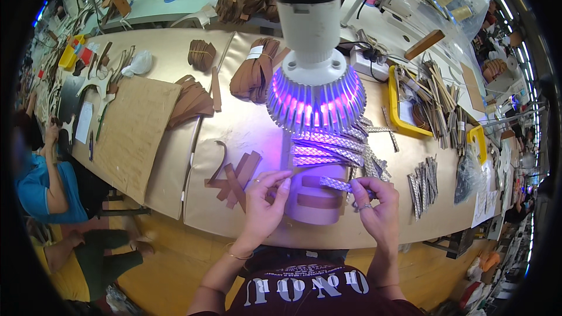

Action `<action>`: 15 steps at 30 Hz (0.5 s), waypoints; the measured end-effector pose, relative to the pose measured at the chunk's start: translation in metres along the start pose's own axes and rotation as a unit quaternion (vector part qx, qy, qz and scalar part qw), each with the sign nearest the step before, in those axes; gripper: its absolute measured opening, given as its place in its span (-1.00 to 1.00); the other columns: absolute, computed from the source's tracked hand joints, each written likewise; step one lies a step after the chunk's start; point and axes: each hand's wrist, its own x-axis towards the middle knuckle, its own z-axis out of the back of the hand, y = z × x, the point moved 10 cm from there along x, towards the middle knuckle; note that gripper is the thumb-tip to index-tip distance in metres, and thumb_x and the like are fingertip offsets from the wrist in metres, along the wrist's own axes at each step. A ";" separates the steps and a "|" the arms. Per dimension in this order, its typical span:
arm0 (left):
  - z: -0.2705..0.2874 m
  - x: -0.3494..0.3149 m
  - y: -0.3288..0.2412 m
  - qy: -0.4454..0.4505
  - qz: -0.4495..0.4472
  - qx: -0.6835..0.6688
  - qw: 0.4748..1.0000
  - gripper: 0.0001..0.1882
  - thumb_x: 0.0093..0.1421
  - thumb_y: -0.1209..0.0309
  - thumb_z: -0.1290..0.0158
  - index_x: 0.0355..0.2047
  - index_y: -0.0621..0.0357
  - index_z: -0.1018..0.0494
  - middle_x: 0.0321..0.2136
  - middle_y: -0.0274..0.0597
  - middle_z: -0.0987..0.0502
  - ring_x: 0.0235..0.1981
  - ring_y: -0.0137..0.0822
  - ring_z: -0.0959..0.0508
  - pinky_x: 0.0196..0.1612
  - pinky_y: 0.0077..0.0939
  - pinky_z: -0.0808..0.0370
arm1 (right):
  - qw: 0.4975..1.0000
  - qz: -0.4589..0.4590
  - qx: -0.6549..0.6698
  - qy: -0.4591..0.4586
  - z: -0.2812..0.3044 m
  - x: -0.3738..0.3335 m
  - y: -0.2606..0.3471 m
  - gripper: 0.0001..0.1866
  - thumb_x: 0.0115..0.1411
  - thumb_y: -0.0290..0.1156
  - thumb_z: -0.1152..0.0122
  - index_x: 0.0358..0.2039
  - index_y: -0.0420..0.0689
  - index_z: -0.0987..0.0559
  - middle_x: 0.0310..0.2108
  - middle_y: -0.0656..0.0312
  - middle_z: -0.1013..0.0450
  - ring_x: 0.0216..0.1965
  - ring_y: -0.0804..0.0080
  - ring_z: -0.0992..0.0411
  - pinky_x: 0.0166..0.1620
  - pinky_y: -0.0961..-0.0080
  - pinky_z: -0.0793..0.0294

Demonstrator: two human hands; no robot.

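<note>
Between my thumb and fingers, my right hand (376, 208) pinches a pale braided strap (335, 184) whose free end points left. My left hand (264, 203) is closed in a loose pinch, thumb and index tips close together; anything between them cannot be made out. Both hands flank a rounded block (313, 217) tinted purple by the light, with a flat brown strip (319, 201) lying across it. Just beyond, several braided straps (322, 155) lie in a pile under the glowing purple lamp (316, 102).
Loose brown strips (237, 181) lie left of my left hand. Farther back are brown strip bundles (256, 73) and a tan board (137, 134). At right are grey braided pieces (422, 187) and a yellow tray (397, 108). A co-worker in a blue shirt (44, 181) sits at left.
</note>
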 end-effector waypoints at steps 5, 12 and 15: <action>-0.011 -0.001 -0.002 -0.001 0.015 0.045 0.999 -0.75 0.23 0.47 -0.13 -0.10 0.28 -0.56 -0.12 -0.18 -0.49 -0.31 -0.53 -0.51 -0.26 -0.68 -0.47 | 0.999 0.022 -0.030 0.005 -0.003 0.006 0.012 -0.83 0.13 -0.32 -0.35 -0.39 -0.16 -0.64 -0.54 0.24 -0.52 -0.53 0.37 -0.35 -0.20 0.44 -0.23; -0.012 -0.005 -0.013 -0.020 -0.026 0.050 0.998 -0.77 0.11 0.52 -0.24 -0.19 0.26 -0.59 -0.10 -0.14 -0.51 -0.32 -0.52 -0.52 -0.30 -0.67 -0.47 | 0.997 0.039 -0.033 0.058 -0.017 0.009 0.029 -0.80 0.12 -0.29 -0.35 -0.47 -0.14 -0.59 -0.57 0.25 -0.47 -0.52 0.36 -0.37 -0.20 0.42 -0.22; -0.013 -0.002 -0.012 0.006 -0.034 -0.005 0.999 -0.83 0.14 0.56 -0.19 -0.23 0.29 -0.57 -0.15 -0.16 -0.54 -0.27 -0.52 -0.54 -0.21 -0.66 -0.49 | 0.976 0.136 -0.127 0.113 -0.034 0.009 0.049 -0.79 0.13 -0.26 -0.34 -0.47 -0.14 -0.58 -0.55 0.26 -0.47 -0.52 0.34 -0.38 -0.20 0.38 -0.22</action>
